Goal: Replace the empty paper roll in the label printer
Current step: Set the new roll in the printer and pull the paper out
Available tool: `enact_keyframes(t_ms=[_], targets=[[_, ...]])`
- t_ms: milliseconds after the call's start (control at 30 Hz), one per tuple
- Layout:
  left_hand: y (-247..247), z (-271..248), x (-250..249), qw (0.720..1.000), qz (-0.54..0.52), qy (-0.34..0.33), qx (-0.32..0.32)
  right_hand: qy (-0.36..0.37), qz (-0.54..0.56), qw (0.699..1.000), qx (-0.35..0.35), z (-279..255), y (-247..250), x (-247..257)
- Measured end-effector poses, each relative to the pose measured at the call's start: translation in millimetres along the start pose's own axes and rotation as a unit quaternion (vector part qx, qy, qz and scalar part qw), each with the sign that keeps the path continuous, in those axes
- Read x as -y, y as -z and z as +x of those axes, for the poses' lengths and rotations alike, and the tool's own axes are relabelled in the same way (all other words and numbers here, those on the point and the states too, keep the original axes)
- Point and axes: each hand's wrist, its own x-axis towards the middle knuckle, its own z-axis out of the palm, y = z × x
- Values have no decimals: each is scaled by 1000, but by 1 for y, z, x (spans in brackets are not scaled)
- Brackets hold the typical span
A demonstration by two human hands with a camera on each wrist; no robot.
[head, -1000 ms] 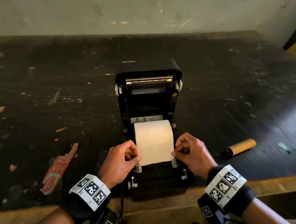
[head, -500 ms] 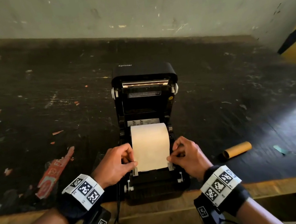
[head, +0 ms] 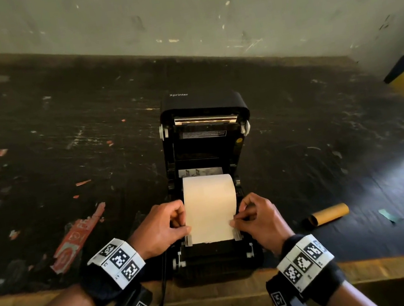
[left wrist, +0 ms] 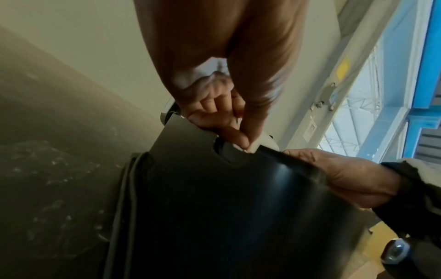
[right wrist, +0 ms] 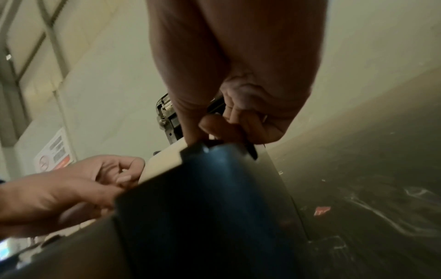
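Observation:
A black label printer (head: 201,108) stands on the dark worktop with its lid swung up and back. A cream paper roll sits in its bay, and a strip of paper (head: 211,209) is drawn forward over the front guides. My left hand (head: 165,227) pinches the strip's left edge between thumb and forefinger. My right hand (head: 256,217) pinches the right edge the same way. In the left wrist view my left hand (left wrist: 241,139) nips the paper just above the printer's black side (left wrist: 214,207). In the right wrist view my right hand (right wrist: 210,130) nips the paper (right wrist: 164,160) at the printer's edge.
An empty brown cardboard core (head: 326,215) lies on the worktop right of the printer. A torn red label scrap (head: 77,238) lies to the left, with small paper bits around. The worktop's wooden front edge (head: 385,266) runs below the printer. A pale wall (head: 199,7) stands behind.
Both hands keep their pinch on the paper edges and have slid slightly toward the front of the printer. The strip lies a little further forward over the guides.

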Motion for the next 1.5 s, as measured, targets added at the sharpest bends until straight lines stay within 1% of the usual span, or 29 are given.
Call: enact_keyframes(t_ms=[100,200,267,400,467,567,700,800,900,1000,1100,1233,1300,1400,1500], targets=[[3,2,0,1000,0,2,20,-4,1,1000,5,1,0,-1],[3,2,0,1000,-25,17,0,-2,-24,1000,19,3,1,-1],[2,2,-1,1000,-23,17,-7,-8,-29,999,29,3,3,-1],[3,4,-2,1000,-8,13,22,-12,8,1000,12,3,4,2],[5,5,-1,999,-15,12,29,-18,10,1000,14,3,3,4],[5,5,1,999,-47,17,10,-14,-12,1000,16,4,2,0],[2,3,3,999,-40,9,-5,-20,-29,999,40,6,5,-1],[4,3,2,1000,-21,2,22,-19,8,1000,24,6,6,2],[7,4,2,999,-29,0,38,-17,7,999,29,4,4,4],[6,5,2,999,-51,6,14,-14,-31,999,38,4,5,4],[0,4,1,999,-39,6,-4,-20,-38,998,53,2,8,5],[4,5,0,1000,-18,3,22,-7,4,999,36,4,11,12],[6,5,0,999,-22,7,32,-6,2,999,40,3,10,13],[5,4,-1,999,-48,6,20,-16,-33,998,54,2,8,12],[2,3,-1,1000,-23,8,3,-32,-42,996,67,2,10,10]])
